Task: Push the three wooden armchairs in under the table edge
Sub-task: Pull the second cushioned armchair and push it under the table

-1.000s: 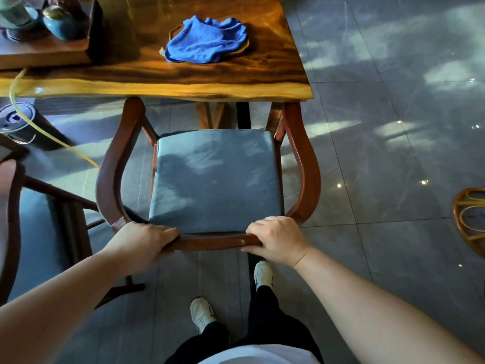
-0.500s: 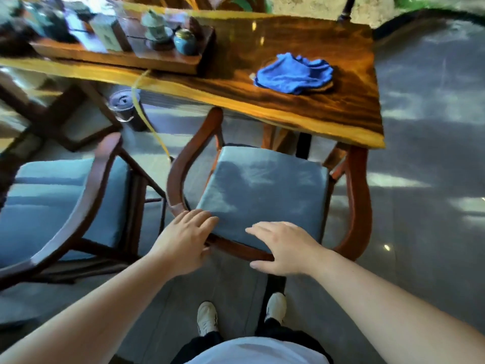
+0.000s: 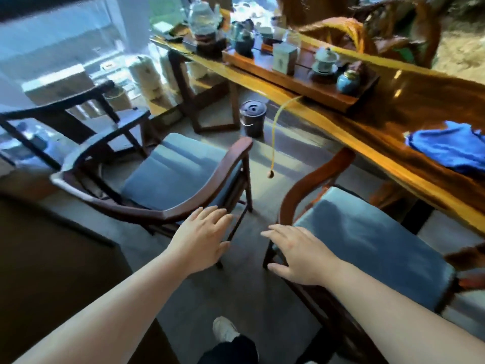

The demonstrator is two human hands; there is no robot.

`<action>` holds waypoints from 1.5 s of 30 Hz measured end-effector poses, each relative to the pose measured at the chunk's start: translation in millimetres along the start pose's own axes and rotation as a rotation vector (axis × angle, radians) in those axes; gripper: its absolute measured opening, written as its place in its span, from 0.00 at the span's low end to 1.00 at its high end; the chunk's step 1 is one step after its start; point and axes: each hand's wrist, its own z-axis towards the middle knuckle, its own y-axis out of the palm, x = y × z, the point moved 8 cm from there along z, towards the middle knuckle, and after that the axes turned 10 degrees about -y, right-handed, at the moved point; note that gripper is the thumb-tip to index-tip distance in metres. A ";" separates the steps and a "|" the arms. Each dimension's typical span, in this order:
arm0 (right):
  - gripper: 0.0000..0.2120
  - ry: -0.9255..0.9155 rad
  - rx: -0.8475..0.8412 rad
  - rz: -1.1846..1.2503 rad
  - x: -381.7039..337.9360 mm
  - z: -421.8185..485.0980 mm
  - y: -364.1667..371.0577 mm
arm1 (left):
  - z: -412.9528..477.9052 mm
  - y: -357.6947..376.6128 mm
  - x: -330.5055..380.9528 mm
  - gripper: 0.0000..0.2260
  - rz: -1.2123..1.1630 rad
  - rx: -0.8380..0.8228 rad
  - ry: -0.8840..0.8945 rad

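The blue cloth (image 3: 448, 151) and the right chair (image 3: 367, 245) are cut by the right edge; things on the tea tray (image 3: 288, 74) are blurred.

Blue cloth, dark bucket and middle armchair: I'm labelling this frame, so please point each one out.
Blue cloth (image 3: 448, 151), head view: middle of the folds on the table.
Dark bucket (image 3: 253, 118), head view: its side wall, below the lid.
Middle armchair (image 3: 173, 170), head view: grey seat cushion.

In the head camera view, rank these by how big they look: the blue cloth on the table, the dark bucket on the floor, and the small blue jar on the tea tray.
1. blue cloth, partly cut off
2. dark bucket
3. small blue jar

The cloth lies nearer the camera, so its lead is partly perspective.
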 end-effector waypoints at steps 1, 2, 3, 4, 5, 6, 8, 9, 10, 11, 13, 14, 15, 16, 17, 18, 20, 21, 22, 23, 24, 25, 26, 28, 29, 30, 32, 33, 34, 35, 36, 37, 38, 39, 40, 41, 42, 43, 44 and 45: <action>0.33 -0.011 -0.023 0.002 -6.6 14.6 3.6 | -3.6 1.3 -21.0 0.29 -0.002 -0.016 -0.038; 0.33 -0.025 -0.039 0.003 -13.4 31.4 6.5 | -7.1 1.2 -43.7 0.29 0.003 -0.028 -0.070; 0.33 -0.025 -0.057 0.009 -17.5 41.4 9.5 | -9.4 2.2 -58.8 0.28 0.013 -0.038 -0.084; 0.33 -0.028 -0.069 0.017 -22.9 53.7 11.6 | -11.4 1.9 -76.2 0.28 0.026 -0.045 -0.098; 0.33 -0.031 -0.080 0.027 -27.6 66.5 15.1 | -13.8 1.3 -94.1 0.28 0.037 -0.052 -0.118; 0.32 -0.031 -0.089 0.035 -30.8 76.9 18.4 | -16.1 0.6 -109.7 0.28 0.050 -0.053 -0.135; 0.32 -0.032 -0.111 0.049 -36.1 96.1 23.7 | -19.5 -1.7 -137.8 0.27 0.068 -0.069 -0.164; 0.32 -0.034 -0.127 0.052 -37.6 104.1 26.5 | -21.0 -1.3 -149.5 0.27 0.077 -0.086 -0.177; 0.32 -0.038 -0.142 0.057 -39.8 114.2 28.9 | -22.2 -0.3 -162.6 0.27 0.088 -0.105 -0.189; 0.31 -0.043 -0.161 0.058 -40.6 121.7 31.4 | -22.6 1.0 -171.8 0.27 0.100 -0.119 -0.189; 0.32 -0.060 -0.210 0.046 -39.2 145.1 35.8 | -22.1 6.5 -193.2 0.28 0.123 -0.151 -0.192; 0.32 -0.074 -0.227 0.030 -37.6 153.4 35.6 | -21.5 7.0 -197.3 0.28 0.145 -0.157 -0.185; 0.32 -0.090 -0.245 0.014 -34.5 164.9 36.2 | -20.7 9.4 -203.4 0.29 0.162 -0.164 -0.183; 0.33 -0.113 -0.262 -0.003 -31.3 178.7 37.1 | -20.1 12.0 -209.7 0.29 0.179 -0.171 -0.187; 0.33 -0.133 -0.276 -0.018 -28.0 192.0 37.2 | -19.1 13.7 -213.2 0.29 0.198 -0.178 -0.186; 0.34 -0.156 -0.291 -0.036 -24.9 206.8 36.8 | -18.0 17.5 -217.4 0.30 0.208 -0.182 -0.190; 0.35 -0.192 -0.328 -0.079 -15.2 239.6 36.6 | -14.3 29.0 -226.6 0.30 0.205 -0.205 -0.208; 0.35 -0.208 -0.348 -0.101 -9.6 254.6 36.7 | -12.5 36.1 -229.8 0.30 0.194 -0.236 -0.222; 0.36 -0.227 -0.363 -0.120 -3.7 270.3 36.9 | -10.5 44.6 -232.8 0.30 0.180 -0.265 -0.240; 0.36 -0.242 -0.374 -0.132 2.0 284.1 37.2 | -8.7 51.6 -234.8 0.30 0.169 -0.290 -0.259; 0.36 -0.252 -0.391 -0.140 7.7 297.3 38.4 | -6.6 58.5 -237.1 0.31 0.168 -0.316 -0.279; 0.36 -0.255 -0.424 -0.149 14.6 311.0 41.2 | -3.9 65.8 -240.3 0.31 0.173 -0.342 -0.305; 0.37 -0.263 -0.463 -0.167 21.3 324.7 44.9 | -0.9 73.0 -243.7 0.31 0.182 -0.368 -0.323; 0.41 -0.293 -0.524 -0.212 31.9 346.5 53.4 | 3.6 84.9 -246.6 0.32 0.190 -0.417 -0.339; 0.43 -0.306 -0.547 -0.227 36.7 357.1 58.3 | 5.3 90.8 -248.5 0.32 0.194 -0.447 -0.348; 0.44 -0.313 -0.572 -0.239 42.2 366.9 64.2 | 7.3 97.4 -250.8 0.32 0.203 -0.479 -0.357; 0.41 -0.327 -0.648 -0.272 52.3 380.8 76.7 | 11.1 107.4 -253.5 0.29 0.239 -0.511 -0.365; 0.39 -0.330 -0.711 -0.290 58.1 385.6 84.6 | 13.3 111.2 -255.1 0.26 0.255 -0.515 -0.373; 0.38 -0.321 -0.789 -0.312 63.6 387.0 91.1 | 14.3 111.8 -255.3 0.23 0.266 -0.517 -0.372; 0.40 -0.301 -0.870 -0.330 69.7 388.3 97.5 | 15.6 113.8 -255.8 0.20 0.270 -0.514 -0.361; 0.42 -0.285 -0.927 -0.337 74.7 390.3 101.9 | 17.1 115.1 -256.1 0.18 0.269 -0.501 -0.343; 0.43 -0.284 -0.957 -0.332 77.8 392.8 105.2 | 18.3 115.4 -256.4 0.17 0.268 -0.487 -0.323; 0.42 -0.300 -0.963 -0.324 78.1 395.0 107.8 | 17.5 116.8 -256.8 0.16 0.266 -0.487 -0.308; 0.40 -0.338 -0.948 -0.336 75.8 396.8 108.6 | 15.5 118.6 -256.7 0.16 0.259 -0.480 -0.295; 0.39 -0.400 -0.912 -0.368 72.8 399.8 109.5 | 13.4 121.1 -257.1 0.17 0.244 -0.462 -0.282; 0.39 -0.470 -0.872 -0.408 70.0 401.4 109.9 | 13.0 122.2 -256.3 0.17 0.228 -0.443 -0.269; 0.40 -0.528 -0.843 -0.435 68.3 402.0 112.3 | 13.4 122.7 -256.0 0.16 0.215 -0.435 -0.261; 0.41 -0.549 -0.827 -0.441 68.6 402.0 114.4 | 13.5 123.6 -256.0 0.15 0.206 -0.430 -0.256; 0.41 -0.528 -0.828 -0.426 70.4 401.6 115.5 | 14.4 123.4 -255.7 0.14 0.203 -0.427 -0.256; 0.39 -0.491 -0.838 -0.412 72.1 401.6 115.4 | 15.5 122.1 -255.3 0.12 0.206 -0.427 -0.261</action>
